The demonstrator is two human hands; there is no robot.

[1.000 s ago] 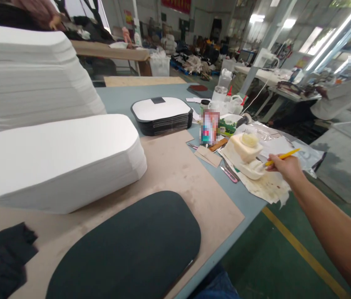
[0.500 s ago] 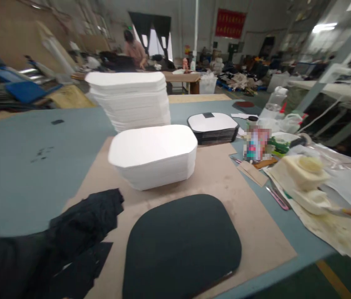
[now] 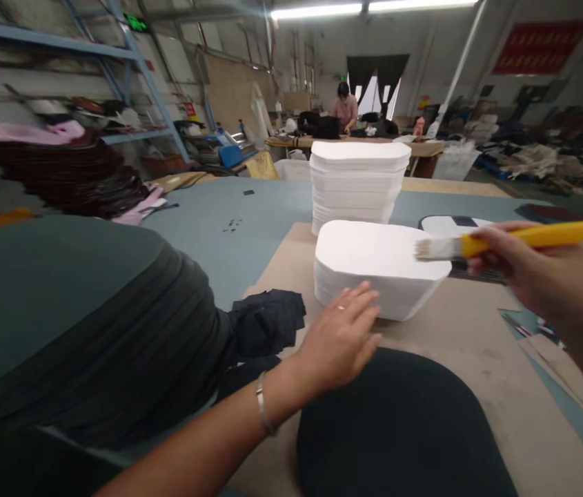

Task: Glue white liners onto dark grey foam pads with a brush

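My right hand (image 3: 534, 273) grips a flat paintbrush (image 3: 544, 235) by its yellow handle. The pale bristles are over the right part of a stack of white rounded sheets (image 3: 368, 248). My left hand (image 3: 340, 338), with a bracelet at the wrist, is empty with fingers extended. It is in front of that stack, above the far left edge of a dark rounded panel (image 3: 399, 428); whether the fingertips touch the stack I cannot tell. The panel lies flat on a brown board (image 3: 482, 345), its near end cut off by the frame.
A tall pile of dark panels (image 3: 84, 304) stands at the left, beside black fabric pieces (image 3: 268, 321). Behind is a taller white stack (image 3: 356, 183). Black-edged white pieces (image 3: 428, 222) sit partly behind my right hand. A person (image 3: 346, 110) works at a far table.
The view has swung left. My right hand has brought the brush from the tub at the right to over the white stack. My left hand has come into view.
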